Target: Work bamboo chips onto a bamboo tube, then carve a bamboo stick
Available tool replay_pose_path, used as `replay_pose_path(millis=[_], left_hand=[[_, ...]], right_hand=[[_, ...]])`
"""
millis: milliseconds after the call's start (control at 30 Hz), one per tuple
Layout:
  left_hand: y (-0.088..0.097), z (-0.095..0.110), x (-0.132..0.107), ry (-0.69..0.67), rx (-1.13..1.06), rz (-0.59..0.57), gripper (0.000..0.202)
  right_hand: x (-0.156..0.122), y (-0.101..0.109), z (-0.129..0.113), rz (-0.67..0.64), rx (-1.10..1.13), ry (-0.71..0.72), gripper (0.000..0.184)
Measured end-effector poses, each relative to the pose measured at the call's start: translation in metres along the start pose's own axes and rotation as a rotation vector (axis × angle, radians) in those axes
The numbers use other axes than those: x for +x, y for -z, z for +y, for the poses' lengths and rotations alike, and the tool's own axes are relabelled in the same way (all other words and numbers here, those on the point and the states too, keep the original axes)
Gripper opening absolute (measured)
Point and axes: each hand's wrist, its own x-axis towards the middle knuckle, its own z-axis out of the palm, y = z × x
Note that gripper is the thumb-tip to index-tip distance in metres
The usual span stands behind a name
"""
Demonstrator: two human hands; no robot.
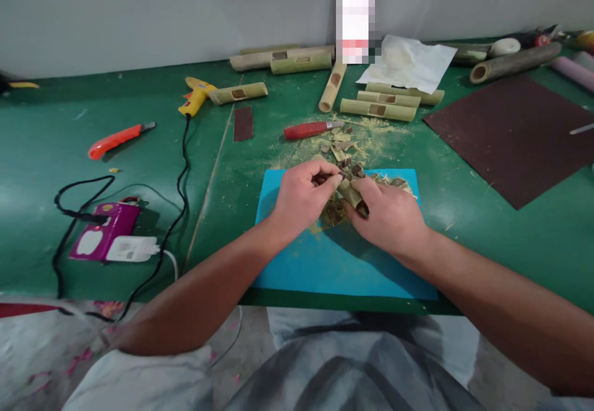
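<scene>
A short bamboo tube [351, 194] lies at an angle over a blue sheet [320, 265], its open end towards me. My right hand [392, 213] is closed around its near end, thumb on top and fingers below. At the tube's upper side my left hand [306, 191] is closed in a pinch, with a small dark piece at its fingertips, too small to tell its kind. Bamboo shavings [335, 211] and dust lie under and around the tube. Just beyond my hands, a red-handled knife [306, 130] rests beside curled scraps [341, 148].
Several bamboo tubes with cut openings [378, 109] lie at the back, near white paper [403, 64]. A dark brown sheet [515, 145] is on the right. Leftward are a yellow glue gun [197, 96], an orange utility knife [121, 140], a purple power strip [104, 231] and black cord [185, 169].
</scene>
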Motion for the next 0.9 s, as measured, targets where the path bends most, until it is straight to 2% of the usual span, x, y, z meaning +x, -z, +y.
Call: replay_pose_path(millis=[367, 900], left_hand=[[0.0043, 0.0068, -0.0033, -0.103, 0.128, -0.013, 0.010], [0.0032, 0.0062, -0.0033, -0.110, 0.136, 0.010, 0.010]], right_hand=[[0.0008, 0.0019, 0.0023, -0.003, 0.015, -0.044, 0.026], [0.0001, 0.0009, 0.0005, -0.005, 0.007, 0.014, 0.026]])
